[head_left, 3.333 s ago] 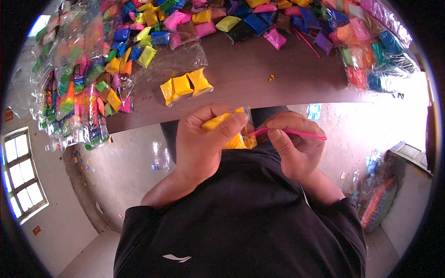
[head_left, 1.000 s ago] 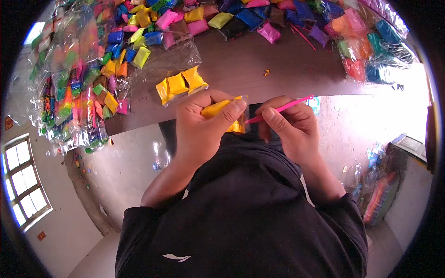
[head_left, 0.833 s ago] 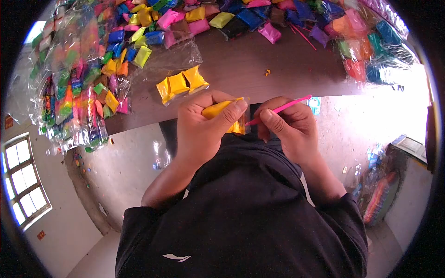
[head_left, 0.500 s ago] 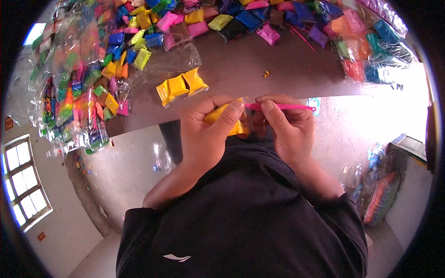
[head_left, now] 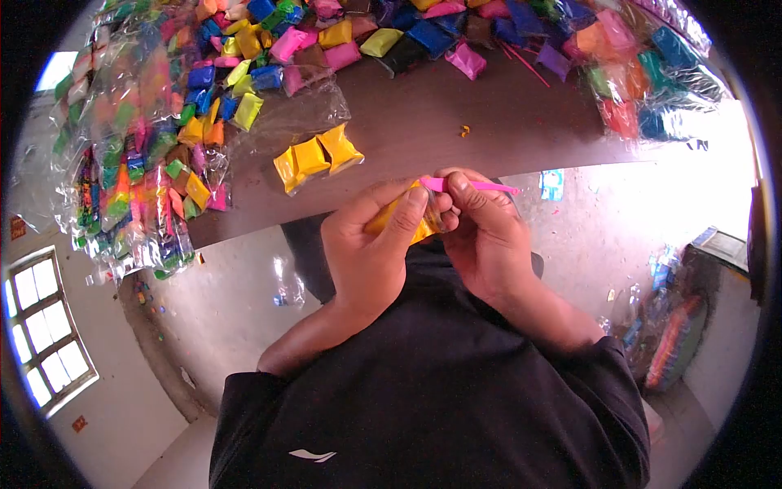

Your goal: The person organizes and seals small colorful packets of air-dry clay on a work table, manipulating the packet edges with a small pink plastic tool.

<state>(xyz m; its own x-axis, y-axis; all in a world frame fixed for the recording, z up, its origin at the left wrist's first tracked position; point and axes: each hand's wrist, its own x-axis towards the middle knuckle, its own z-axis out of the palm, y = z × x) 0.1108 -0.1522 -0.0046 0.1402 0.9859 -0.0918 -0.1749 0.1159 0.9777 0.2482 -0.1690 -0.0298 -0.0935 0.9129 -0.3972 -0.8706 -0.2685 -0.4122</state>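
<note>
My left hand (head_left: 368, 251) grips a small yellow packet (head_left: 423, 231) in clear plastic, held just in front of my chest below the table edge. My right hand (head_left: 481, 236) pinches a thin pink stick (head_left: 476, 186) between thumb and fingers, its left end touching the top of the packet. Both hands are pressed close together, so most of the packet is hidden by fingers. A clear bag with three yellow packets (head_left: 316, 156) lies on the brown table (head_left: 456, 106) just beyond my hands.
Many small coloured packets (head_left: 342, 41) cover the far side of the table. Filled clear bags of mixed colours are piled at the left (head_left: 130, 155) and far right (head_left: 652, 90). More pink sticks (head_left: 529, 65) lie near the back. A concrete floor shows below.
The pink stick swung from pointing up-right to lying nearly level at the packet's top. Both hands rose slightly toward the table edge and drew closer together.
</note>
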